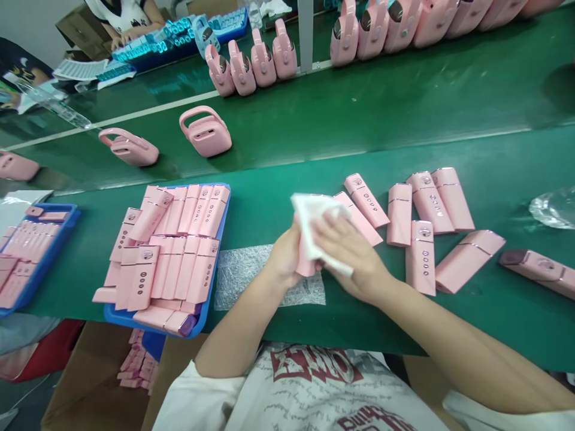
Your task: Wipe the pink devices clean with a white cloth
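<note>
My left hand (284, 258) is closed around a slim pink device (305, 265), held upright over the green table edge. My right hand (353, 254) presses a white cloth (314, 218) against that device, fingers curled over it. Several more of the same pink devices (422, 224) lie loose on the green surface just right of my hands. A blue tray (215, 263) piled with pink devices stands to the left.
A sheet of bubble wrap (242, 266) lies under my left wrist. Pink handled units (205, 131) stand on the green belt (359, 102) beyond. A second blue tray (58, 239) sits far left, a clear plastic bag (554, 206) far right. Another person works at the far left.
</note>
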`<move>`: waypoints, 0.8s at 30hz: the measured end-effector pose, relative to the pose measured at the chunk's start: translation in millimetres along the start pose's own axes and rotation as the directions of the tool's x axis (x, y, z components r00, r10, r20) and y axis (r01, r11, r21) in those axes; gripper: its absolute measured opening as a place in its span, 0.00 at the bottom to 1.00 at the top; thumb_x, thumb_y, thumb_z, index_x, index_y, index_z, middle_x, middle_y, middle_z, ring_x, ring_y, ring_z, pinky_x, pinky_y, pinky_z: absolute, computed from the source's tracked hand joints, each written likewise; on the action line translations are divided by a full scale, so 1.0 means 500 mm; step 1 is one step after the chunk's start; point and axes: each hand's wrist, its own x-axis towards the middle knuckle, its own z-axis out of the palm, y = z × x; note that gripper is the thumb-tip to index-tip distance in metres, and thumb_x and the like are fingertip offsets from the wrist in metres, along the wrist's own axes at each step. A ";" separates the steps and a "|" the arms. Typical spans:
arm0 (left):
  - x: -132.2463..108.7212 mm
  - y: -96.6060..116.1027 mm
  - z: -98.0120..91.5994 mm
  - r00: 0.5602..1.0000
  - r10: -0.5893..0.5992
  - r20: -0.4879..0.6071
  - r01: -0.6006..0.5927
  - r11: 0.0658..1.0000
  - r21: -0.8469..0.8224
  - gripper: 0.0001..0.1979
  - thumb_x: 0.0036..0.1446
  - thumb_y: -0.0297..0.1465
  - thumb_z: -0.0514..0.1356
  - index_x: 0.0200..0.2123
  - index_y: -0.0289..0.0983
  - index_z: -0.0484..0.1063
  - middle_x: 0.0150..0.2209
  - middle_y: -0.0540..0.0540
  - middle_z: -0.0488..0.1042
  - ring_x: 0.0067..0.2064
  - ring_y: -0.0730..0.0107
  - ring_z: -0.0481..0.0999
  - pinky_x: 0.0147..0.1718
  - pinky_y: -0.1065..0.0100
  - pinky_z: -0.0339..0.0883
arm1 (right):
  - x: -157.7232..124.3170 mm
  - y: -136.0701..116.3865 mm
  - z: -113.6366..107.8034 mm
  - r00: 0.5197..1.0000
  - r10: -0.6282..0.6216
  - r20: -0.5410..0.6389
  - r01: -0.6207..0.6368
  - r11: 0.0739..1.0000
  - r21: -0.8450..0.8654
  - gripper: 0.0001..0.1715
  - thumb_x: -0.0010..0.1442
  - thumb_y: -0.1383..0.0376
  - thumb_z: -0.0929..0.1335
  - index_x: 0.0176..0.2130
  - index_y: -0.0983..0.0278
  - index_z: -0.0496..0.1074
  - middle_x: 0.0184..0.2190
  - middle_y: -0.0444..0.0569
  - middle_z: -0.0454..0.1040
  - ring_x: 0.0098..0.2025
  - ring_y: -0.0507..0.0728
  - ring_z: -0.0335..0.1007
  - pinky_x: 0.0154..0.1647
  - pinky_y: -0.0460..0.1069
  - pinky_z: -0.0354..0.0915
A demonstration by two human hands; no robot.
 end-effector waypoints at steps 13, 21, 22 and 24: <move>0.047 -0.030 0.004 0.972 0.228 -0.057 -0.225 0.973 0.053 0.17 0.40 0.35 0.69 0.34 0.33 0.74 0.26 0.48 0.75 0.30 0.68 0.76 0.30 0.70 0.68 | 0.015 -0.026 -0.017 0.978 0.186 -0.091 -0.175 0.977 0.118 0.20 0.67 0.65 0.60 0.55 0.63 0.72 0.50 0.54 0.77 0.52 0.59 0.75 0.51 0.53 0.74; 0.076 -0.038 0.051 0.961 0.275 0.014 -0.271 0.939 0.209 0.22 0.59 0.40 0.60 0.53 0.34 0.71 0.41 0.41 0.78 0.45 0.60 0.77 0.46 0.62 0.70 | 0.015 -0.038 -0.030 0.972 0.188 -0.142 -0.169 0.977 0.132 0.19 0.67 0.64 0.61 0.52 0.63 0.74 0.48 0.54 0.78 0.50 0.60 0.76 0.50 0.53 0.75; 0.080 -0.035 0.058 0.959 0.283 0.023 -0.281 0.933 0.223 0.20 0.62 0.41 0.56 0.52 0.35 0.71 0.42 0.41 0.78 0.45 0.60 0.77 0.46 0.60 0.71 | 0.012 -0.037 -0.029 0.969 0.193 -0.157 -0.174 0.976 0.130 0.19 0.67 0.63 0.61 0.51 0.63 0.75 0.48 0.53 0.78 0.50 0.60 0.76 0.49 0.53 0.75; 0.084 -0.027 0.072 0.945 0.324 0.039 -0.323 0.911 0.258 0.19 0.65 0.41 0.54 0.52 0.35 0.71 0.45 0.41 0.76 0.46 0.61 0.76 0.47 0.57 0.71 | 0.007 -0.035 -0.029 0.959 0.221 -0.180 -0.197 0.970 0.143 0.18 0.67 0.62 0.61 0.50 0.63 0.75 0.46 0.53 0.79 0.49 0.60 0.77 0.48 0.53 0.75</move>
